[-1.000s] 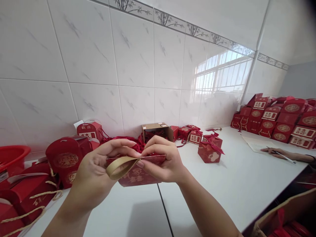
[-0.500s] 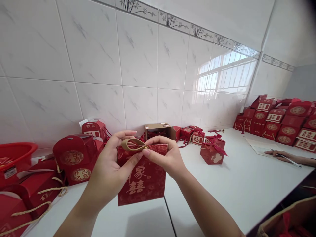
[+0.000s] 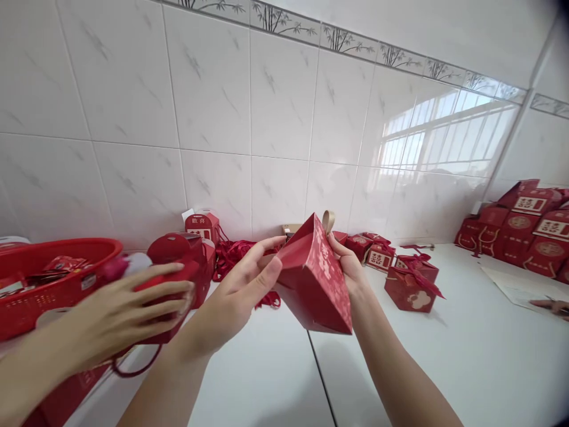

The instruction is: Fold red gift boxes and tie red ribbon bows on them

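A red gift box (image 3: 311, 279) with a pale floral print on one face is held up over the table, turned on edge with its folded ridge toward the top. A tan strap loop (image 3: 328, 221) stands up from its top. On the box's left side is my left hand (image 3: 244, 290), its thumb on the near face and its fingers partly hidden behind. My right hand (image 3: 351, 264) grips the right side just under the loop, with most of its fingers out of sight behind the box.
Another person's hand (image 3: 146, 302), smeared by motion, reaches from the left to red boxes. A red plastic basket (image 3: 100, 252) stands behind it. Dark red ribbon (image 3: 233, 255) lies by the wall. A hexagonal box (image 3: 411, 284) and stacked red boxes (image 3: 524, 237) are rightward.
The box has turned from its flat lettered front to its edge and side, and moved right in view. My left hand has left the strap. Another person's hand has come in at left.
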`<action>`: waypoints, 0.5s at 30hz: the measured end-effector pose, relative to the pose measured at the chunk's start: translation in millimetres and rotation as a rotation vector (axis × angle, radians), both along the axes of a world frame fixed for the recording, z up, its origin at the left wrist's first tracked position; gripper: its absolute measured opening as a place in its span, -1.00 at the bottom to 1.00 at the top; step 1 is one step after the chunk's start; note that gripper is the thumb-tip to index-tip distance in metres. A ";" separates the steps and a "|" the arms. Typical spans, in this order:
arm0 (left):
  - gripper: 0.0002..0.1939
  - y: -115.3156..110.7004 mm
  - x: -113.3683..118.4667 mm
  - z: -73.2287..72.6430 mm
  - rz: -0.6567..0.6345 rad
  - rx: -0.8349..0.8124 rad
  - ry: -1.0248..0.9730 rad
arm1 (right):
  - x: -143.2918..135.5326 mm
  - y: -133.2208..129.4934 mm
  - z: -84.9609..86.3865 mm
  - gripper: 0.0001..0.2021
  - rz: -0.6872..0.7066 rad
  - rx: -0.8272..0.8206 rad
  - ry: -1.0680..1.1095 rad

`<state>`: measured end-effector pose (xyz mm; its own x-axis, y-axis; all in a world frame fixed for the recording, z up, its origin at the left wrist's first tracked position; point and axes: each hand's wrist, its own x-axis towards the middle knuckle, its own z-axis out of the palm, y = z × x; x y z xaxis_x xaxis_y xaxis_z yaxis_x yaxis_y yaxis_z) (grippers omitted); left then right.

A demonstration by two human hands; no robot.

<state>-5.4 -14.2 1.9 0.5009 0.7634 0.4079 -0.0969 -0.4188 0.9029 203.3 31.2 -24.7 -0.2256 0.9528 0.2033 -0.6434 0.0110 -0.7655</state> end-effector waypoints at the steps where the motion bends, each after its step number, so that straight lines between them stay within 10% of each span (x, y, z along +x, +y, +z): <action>1: -0.51 -2.9 1.4 0.4 -0.026 0.016 -0.007 | 0.4 1.7 -1.5 -0.67 0.051 -0.005 -0.027; 6: -0.42 -10.6 9.9 -0.7 -0.044 0.070 -0.007 | -7.4 2.3 -7.8 -0.58 0.086 0.085 -0.146; 15: -0.52 -10.0 18.4 -5.4 0.183 0.143 -0.023 | -24.5 6.9 -23.8 -0.44 -0.358 0.740 -0.437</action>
<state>13.0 -24.2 -3.6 0.3492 0.7742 0.5278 -0.0274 -0.5546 0.8317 178.9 38.1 -48.5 -0.1433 0.6422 0.7531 -0.1634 0.7351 -0.6580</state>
